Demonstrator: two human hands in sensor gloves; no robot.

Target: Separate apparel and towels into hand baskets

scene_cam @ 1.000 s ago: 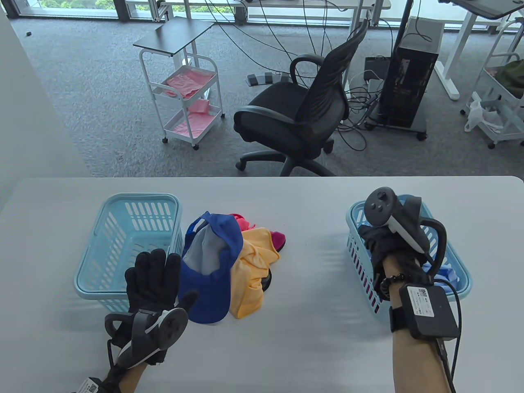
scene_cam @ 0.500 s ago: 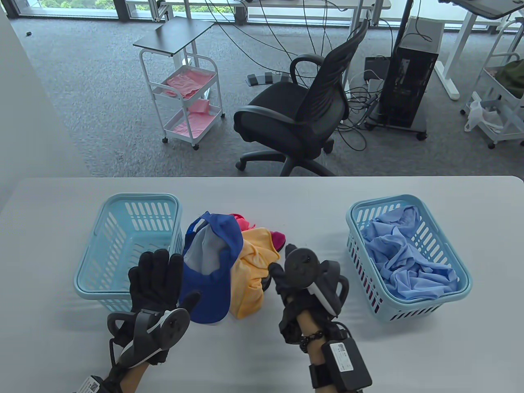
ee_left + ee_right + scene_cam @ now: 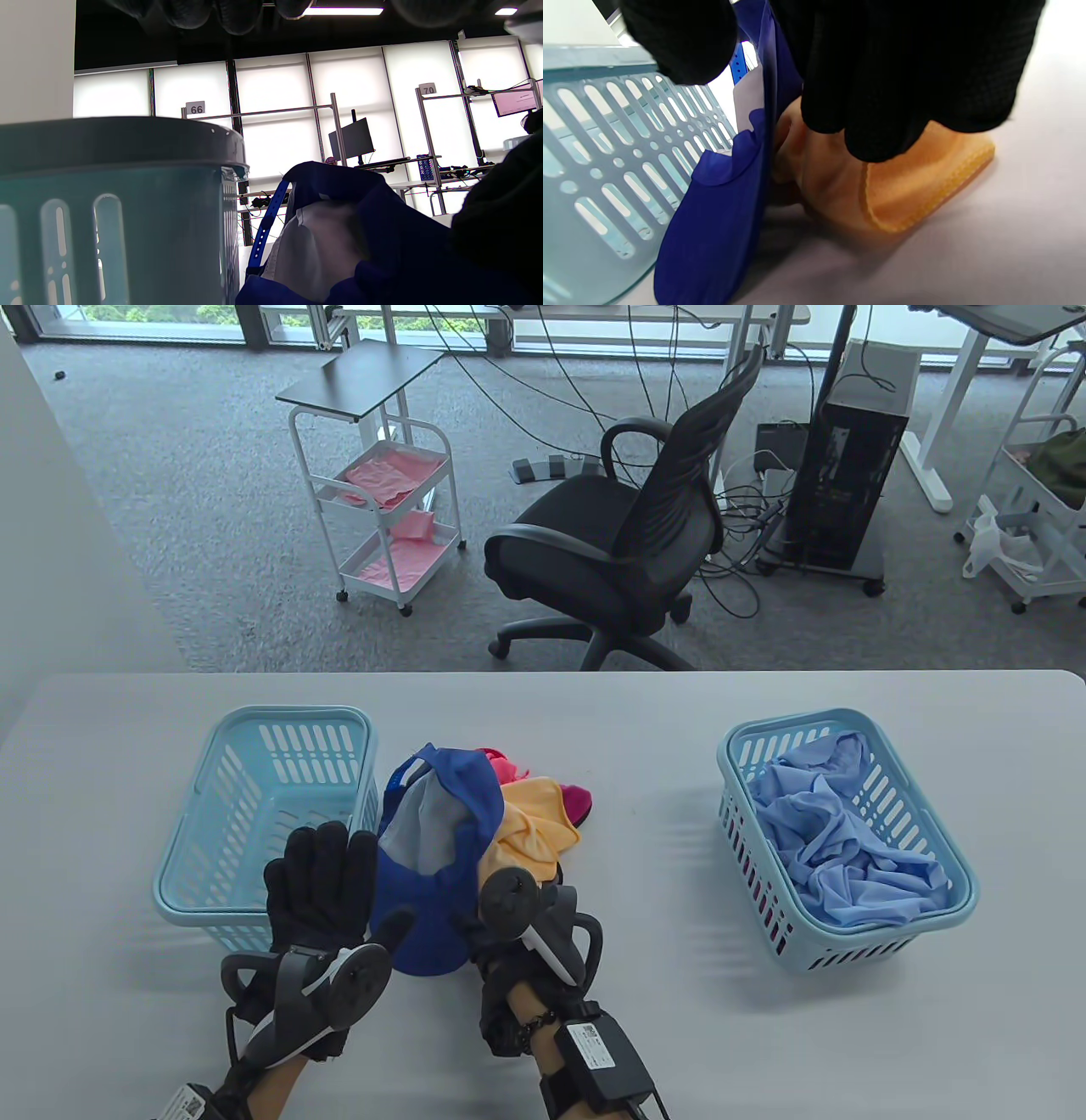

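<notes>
A blue cap (image 3: 441,831) lies on a yellow towel (image 3: 530,823) and a pink item (image 3: 577,802) between two light-blue baskets. The left basket (image 3: 288,714) holds nothing I can see; the right basket (image 3: 797,723) holds a light-blue shirt (image 3: 848,840). My left hand (image 3: 327,882) is open with fingers spread, beside the cap's left edge at the left basket's near corner. My right hand (image 3: 509,933) is low over the near end of the towel and the cap. In the right wrist view its fingers (image 3: 882,84) hang onto the orange towel (image 3: 912,199), thumb apart, the cap (image 3: 721,212) beside them.
The table's near edge lies behind both wrists. An office chair (image 3: 611,551), a white cart (image 3: 382,500) and a computer tower (image 3: 840,483) stand on the floor beyond the far edge. The left wrist view shows the left basket's wall (image 3: 114,212) and the cap (image 3: 339,220) close up.
My right hand left the right basket, leaving the blue shirt there, and crossed left to the pile's near end. My left hand has barely moved.
</notes>
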